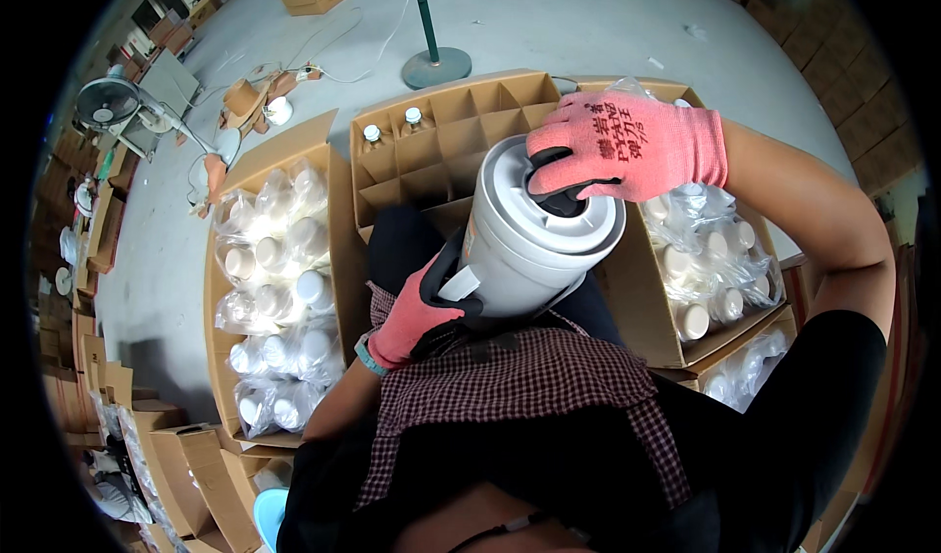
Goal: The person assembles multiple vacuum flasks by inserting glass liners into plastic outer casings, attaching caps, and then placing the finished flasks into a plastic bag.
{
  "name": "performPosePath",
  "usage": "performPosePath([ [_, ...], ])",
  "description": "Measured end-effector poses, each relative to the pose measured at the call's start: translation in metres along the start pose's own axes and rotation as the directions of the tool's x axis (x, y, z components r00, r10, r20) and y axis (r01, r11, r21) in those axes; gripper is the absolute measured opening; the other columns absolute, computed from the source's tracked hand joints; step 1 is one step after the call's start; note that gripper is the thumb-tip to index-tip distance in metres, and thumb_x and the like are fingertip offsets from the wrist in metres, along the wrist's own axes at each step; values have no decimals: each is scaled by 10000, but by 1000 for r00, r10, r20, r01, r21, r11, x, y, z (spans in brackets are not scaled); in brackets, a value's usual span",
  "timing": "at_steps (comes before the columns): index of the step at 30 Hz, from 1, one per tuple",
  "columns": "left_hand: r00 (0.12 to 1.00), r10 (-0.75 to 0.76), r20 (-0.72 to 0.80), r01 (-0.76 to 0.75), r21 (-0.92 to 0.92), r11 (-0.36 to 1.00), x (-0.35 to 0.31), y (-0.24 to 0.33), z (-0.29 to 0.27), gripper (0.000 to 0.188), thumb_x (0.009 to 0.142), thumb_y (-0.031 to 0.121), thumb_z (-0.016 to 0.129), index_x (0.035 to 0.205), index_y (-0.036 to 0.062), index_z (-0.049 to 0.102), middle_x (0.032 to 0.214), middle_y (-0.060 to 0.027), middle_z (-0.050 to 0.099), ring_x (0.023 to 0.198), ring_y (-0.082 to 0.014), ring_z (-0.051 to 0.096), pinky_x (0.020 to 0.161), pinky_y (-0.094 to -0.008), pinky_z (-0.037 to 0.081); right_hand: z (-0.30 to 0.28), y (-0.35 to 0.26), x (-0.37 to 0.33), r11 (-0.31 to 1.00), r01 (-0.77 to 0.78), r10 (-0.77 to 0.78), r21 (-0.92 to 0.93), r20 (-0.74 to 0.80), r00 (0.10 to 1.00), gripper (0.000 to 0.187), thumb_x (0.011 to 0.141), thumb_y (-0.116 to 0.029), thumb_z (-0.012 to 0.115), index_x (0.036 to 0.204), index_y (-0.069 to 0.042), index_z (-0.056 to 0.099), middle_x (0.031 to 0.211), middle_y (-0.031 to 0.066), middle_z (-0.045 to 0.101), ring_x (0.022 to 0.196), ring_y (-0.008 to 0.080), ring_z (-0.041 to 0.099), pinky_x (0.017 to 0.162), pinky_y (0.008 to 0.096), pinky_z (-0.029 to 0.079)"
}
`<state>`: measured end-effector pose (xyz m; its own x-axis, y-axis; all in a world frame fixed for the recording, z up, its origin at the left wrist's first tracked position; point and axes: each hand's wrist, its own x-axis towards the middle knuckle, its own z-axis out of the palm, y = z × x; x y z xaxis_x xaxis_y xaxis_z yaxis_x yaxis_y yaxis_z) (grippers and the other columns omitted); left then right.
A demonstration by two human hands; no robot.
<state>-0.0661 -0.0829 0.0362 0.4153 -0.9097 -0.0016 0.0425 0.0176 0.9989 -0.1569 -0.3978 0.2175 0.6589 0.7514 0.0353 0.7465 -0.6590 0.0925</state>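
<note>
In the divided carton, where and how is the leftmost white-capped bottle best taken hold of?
Probably by its white cap, with the grip coming straight down from above: the bottle looks upright, its cap exposed at the top, while cardboard dividers crowd its body. Both the left hand and right hand are on the white container.

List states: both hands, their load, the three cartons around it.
White jug: lid on, tightness unclear.
Left hand: gloved, gripping the jug's side.
Right hand: gloved, over the lid's centre.
Left carton: open, holding bagged containers.
Divided carton: open, two capped bottles visible.
Right carton: open, holding bagged containers.
</note>
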Motion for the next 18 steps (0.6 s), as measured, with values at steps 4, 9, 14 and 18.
performPosePath([
  [4, 1000, 11, 4, -12, 41, 999, 1, -3, 2, 903, 728, 56, 754, 1515, -26, 319, 1371, -86, 550, 1207, -133, 498, 1050, -294, 388, 3, -1, -5, 993, -67, 63, -101, -42, 997, 438, 834, -415, 681, 1142, -112, 608, 1032, 100, 657, 916, 285, 636, 837, 410, 497],
  [9, 988, -21, -156, 32, 68, 997, 2, -14, 21, 903, 724, 27, 738, 1521, -12, 315, 1389, -109, 547, 1271, -159, 488, 1096, -313, 366, 7, -20, 32, 573, -816, 773, 79, 281, 569, 533, 891, -449, 603, 860, 81, 651, 880, 224, 667, 876, 367, 666, 783, 436, 527],
  [14, 992, -35, -121, 47, 93, 995, 6, -17, 39, 1015, 724, 15, 730, 1563, 7, 159, 1487, -164, 437, 1355, -220, 429, 1117, -338, 350, 16, -12, 32, 640, -769, 725, 3, 328, 605, 300, 908, -284, 582, 968, -7, 681, 920, 221, 660, 964, 362, 666, 810, 425, 541],
  [18, 993, 121, 14, -116, 391, 913, 14, -18, 58, 1141, 716, 2, 733, 1577, 36, -15, 1589, -225, 241, 1467, -301, 277, 1159, -366, 300, 46, 33, 6, 816, -574, 545, -68, 418, 727, 238, 904, -150, 550, 1104, -161, 678, 1062, 209, 635, 1008, 373, 646, 820, 436, 543],
])
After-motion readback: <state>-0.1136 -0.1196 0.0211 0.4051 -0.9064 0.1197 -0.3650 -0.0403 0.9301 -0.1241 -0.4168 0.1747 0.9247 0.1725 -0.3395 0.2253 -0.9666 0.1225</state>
